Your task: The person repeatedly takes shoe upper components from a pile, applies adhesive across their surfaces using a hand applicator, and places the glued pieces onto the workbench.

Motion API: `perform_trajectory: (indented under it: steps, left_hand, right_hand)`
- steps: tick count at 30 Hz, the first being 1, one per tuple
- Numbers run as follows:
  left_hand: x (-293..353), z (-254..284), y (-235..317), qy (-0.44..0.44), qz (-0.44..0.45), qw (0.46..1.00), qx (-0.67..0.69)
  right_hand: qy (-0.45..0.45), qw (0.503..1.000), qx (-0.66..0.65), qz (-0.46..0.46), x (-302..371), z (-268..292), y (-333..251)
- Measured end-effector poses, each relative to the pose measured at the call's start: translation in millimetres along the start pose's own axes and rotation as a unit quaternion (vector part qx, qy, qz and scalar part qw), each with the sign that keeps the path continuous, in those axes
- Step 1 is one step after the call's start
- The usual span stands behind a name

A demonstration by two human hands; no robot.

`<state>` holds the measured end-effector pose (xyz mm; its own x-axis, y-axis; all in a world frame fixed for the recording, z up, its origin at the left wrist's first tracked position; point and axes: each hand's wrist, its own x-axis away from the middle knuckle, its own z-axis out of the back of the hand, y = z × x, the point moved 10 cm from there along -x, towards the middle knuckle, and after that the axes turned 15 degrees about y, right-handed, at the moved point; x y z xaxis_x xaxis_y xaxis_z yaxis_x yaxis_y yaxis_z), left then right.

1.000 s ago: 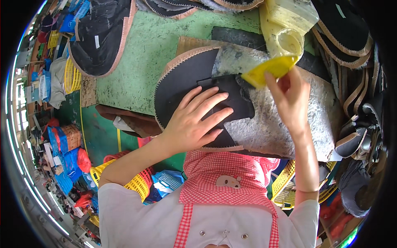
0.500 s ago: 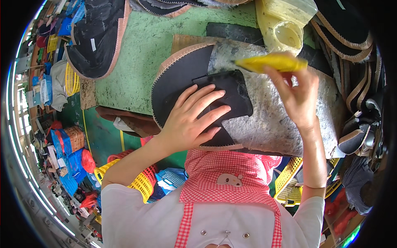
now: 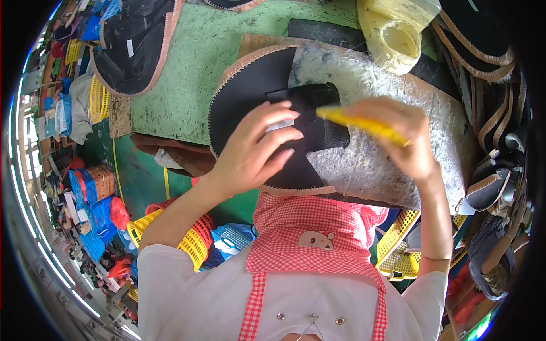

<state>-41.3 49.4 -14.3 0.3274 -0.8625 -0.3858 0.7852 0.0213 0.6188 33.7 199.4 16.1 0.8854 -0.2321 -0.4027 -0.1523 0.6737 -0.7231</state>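
Observation:
A black shoe upper (image 3: 244, 85) with a tan whip-stitched rim lies draped over the end of a grey, glue-crusted board (image 3: 392, 176). My left hand (image 3: 259, 148) rests on it, fingers apart and slightly bent, with a white label (image 3: 280, 125) showing between them. Pinched in my right hand (image 3: 401, 133) is a flat yellow brush (image 3: 369, 126), blurred by motion. Its tip is over the edge of a darker black patch (image 3: 335, 133), which looks wet; whether they touch I cannot tell.
A cloudy yellow container (image 3: 398, 42) with a round mouth stands behind the board. Another black upper (image 3: 133, 54) lies on the green tabletop (image 3: 193, 96) at left. More stitched pieces (image 3: 483, 68) are stacked at right. Yellow baskets (image 3: 398, 244) stand below the table.
My right hand has brought the brush down and left, from above the board to the black patch. My left hand has drawn back slightly and its fingers have bent, uncovering the white label.

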Motion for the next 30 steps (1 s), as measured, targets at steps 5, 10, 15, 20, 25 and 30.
perform_trajectory:
  steps: [5,10,15,20,25,30]
  left_hand:
    - [12.1,53.1,-25.6,0.153,0.078,0.974,-0.149]
    - [39.4,68.2,-64.2,0.166,0.224,0.956,-0.096]
    - [52.7,59.2,-96.8,0.133,0.329,0.935,0.015]
    - [58.9,67.6,-122.7,0.121,0.454,0.857,0.211]
    - [77.4,70.0,-138.0,0.051,0.52,0.805,0.279]
    - [92.4,53.2,-147.0,0.042,0.534,0.729,0.426]
  right_hand:
    - [-0.029,0.998,-0.051,-0.035,7.8,-16.3,-0.2]
    - [-0.102,0.995,-0.003,-0.003,0.1,-34.5,-23.7]
    - [0.31,0.927,0.048,-0.206,-12.5,82.5,28.9]
    - [0.293,0.929,0.169,-0.148,-23.9,103.1,65.6]
    - [0.325,0.907,-0.029,-0.265,-5.2,55.0,57.0]
    - [0.243,0.947,0.093,-0.188,-41.8,-35.8,12.4]
